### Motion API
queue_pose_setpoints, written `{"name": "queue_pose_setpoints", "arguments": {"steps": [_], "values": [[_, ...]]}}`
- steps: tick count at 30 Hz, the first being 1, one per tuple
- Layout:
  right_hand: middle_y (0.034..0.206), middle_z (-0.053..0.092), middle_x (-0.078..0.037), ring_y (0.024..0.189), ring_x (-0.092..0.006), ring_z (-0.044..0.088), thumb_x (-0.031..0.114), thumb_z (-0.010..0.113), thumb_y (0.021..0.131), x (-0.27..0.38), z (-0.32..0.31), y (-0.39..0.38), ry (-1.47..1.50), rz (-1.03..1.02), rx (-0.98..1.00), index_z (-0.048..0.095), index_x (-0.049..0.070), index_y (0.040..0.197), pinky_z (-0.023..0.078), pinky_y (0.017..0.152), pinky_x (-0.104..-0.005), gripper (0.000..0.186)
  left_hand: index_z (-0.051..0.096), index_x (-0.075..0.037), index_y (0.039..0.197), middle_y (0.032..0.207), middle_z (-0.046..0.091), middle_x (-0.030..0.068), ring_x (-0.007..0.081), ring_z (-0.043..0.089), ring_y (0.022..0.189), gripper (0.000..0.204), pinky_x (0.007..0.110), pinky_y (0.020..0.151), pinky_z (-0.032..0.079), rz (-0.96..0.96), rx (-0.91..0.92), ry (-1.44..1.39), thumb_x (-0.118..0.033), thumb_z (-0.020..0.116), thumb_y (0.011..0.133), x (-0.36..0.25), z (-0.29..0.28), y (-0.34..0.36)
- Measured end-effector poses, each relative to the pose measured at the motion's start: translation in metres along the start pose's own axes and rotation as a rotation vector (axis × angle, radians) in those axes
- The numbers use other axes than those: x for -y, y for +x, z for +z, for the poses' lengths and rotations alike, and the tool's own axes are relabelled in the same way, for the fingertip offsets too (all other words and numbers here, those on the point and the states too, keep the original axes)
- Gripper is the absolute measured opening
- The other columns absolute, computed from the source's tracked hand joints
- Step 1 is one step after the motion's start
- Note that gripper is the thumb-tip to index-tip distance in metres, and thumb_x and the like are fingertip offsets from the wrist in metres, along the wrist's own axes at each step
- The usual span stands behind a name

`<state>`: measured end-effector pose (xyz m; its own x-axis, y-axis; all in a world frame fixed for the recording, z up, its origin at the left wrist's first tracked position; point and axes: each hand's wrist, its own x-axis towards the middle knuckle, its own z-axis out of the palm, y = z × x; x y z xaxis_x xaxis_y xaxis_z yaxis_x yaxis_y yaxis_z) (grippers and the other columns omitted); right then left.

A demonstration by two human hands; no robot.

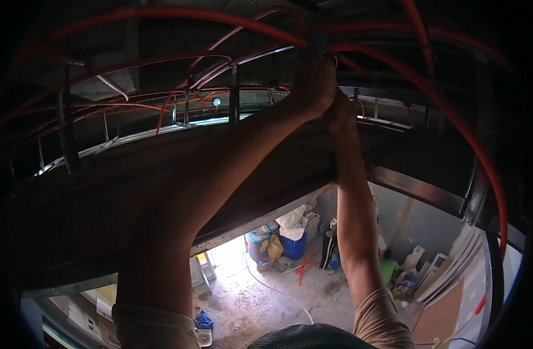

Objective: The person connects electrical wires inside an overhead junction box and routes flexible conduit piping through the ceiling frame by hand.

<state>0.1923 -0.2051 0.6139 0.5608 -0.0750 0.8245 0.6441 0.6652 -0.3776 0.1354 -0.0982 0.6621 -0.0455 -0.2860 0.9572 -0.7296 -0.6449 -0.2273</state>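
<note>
Both my arms reach up to a dark junction box (pixel 319 43) among the ceiling conduits, where orange-red flexible conduit (pixel 243 22) meets it from the left and another orange-red conduit (pixel 388 58) leaves to the right. My left hand (pixel 314 84) is closed just beneath the box; what its fingers grip is lost in shadow. A thin pale wire end (pixel 336 60) shows beside those fingers. Pressed close behind and below it is my right hand (pixel 341 110), its fingers hidden by the left hand and the dark.
Metal framing (pixel 418 187) edges the opening below me. On the floor (pixel 266 302) stand a blue drum (pixel 294 246), bags and a pale cable (pixel 278 289). A person in green (pixel 388 267) and another in striped dark trousers (pixel 329 247) are down there. Boards (pixel 452 262) lean at right.
</note>
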Motion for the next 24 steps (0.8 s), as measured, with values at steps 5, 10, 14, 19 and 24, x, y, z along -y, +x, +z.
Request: {"name": "queue_pose_setpoints", "arguments": {"steps": [5, 10, 14, 19, 24], "values": [[0.127, 0.055, -0.009, 0.12, -0.0213, 0.051, 0.018, 0.037, 0.099, -0.005, -0.007, 0.01, 0.121, 0.068, 0.199, 0.049, 0.005, 0.128, 0.038, 0.105, -0.0364, 0.034, 0.063, 0.0, 0.085, 0.087, 0.063, 0.0208, 0.0344, 0.064, 0.083, 0.012, 0.044, 0.068, 0.052, 0.311, -0.127, 0.152, -0.004, 0.056, 0.077, 0.015, -0.006, 0.004], [0.134, 0.049, -0.009, 0.123, -0.0206, 0.047, 0.021, 0.035, 0.102, -0.005, -0.01, 0.009, 0.051, -0.006, 0.158, 0.041, 0.002, 0.135, 0.039, 0.105, -0.0353, 0.039, 0.065, -0.002, 0.083, 0.083, 0.065, 0.0166, 0.0326, 0.064, 0.083, 0.012, 0.044, 0.067, 0.052, 0.299, 0.094, 0.28, -0.007, 0.058, 0.076, -0.002, -0.019, 0.017], [0.131, 0.052, -0.008, 0.122, -0.0203, 0.049, 0.018, 0.034, 0.101, 0.003, -0.009, 0.006, -0.009, -0.027, 0.142, 0.044, 0.003, 0.133, 0.039, 0.105, -0.0355, 0.037, 0.065, -0.001, 0.078, 0.084, 0.065, 0.0172, 0.0309, 0.067, 0.077, 0.009, 0.041, 0.058, 0.053, 0.358, 0.215, 0.447, -0.007, 0.058, 0.078, -0.009, -0.017, 0.031], [0.13, 0.053, -0.009, 0.123, -0.0204, 0.048, 0.017, 0.033, 0.1, 0.006, 0.007, -0.003, 0.035, 0.01, 0.158, 0.044, 0.001, 0.134, 0.037, 0.106, -0.0369, 0.039, 0.064, -0.001, 0.083, 0.09, 0.064, 0.0143, 0.0289, 0.064, 0.086, 0.01, 0.041, 0.064, 0.054, 0.537, 0.013, 0.414, -0.006, 0.058, 0.077, 0.004, -0.01, 0.024], [0.131, 0.052, -0.011, 0.123, -0.0216, 0.047, 0.019, 0.034, 0.099, 0.004, -0.002, 0.003, 0.029, -0.014, 0.173, 0.044, 0.0, 0.133, 0.036, 0.106, -0.037, 0.04, 0.064, -0.001, 0.087, 0.088, 0.065, 0.0164, 0.0306, 0.065, 0.086, 0.014, 0.043, 0.068, 0.054, 0.294, 0.118, 0.462, -0.007, 0.056, 0.079, -0.014, -0.012, 0.022]]}}
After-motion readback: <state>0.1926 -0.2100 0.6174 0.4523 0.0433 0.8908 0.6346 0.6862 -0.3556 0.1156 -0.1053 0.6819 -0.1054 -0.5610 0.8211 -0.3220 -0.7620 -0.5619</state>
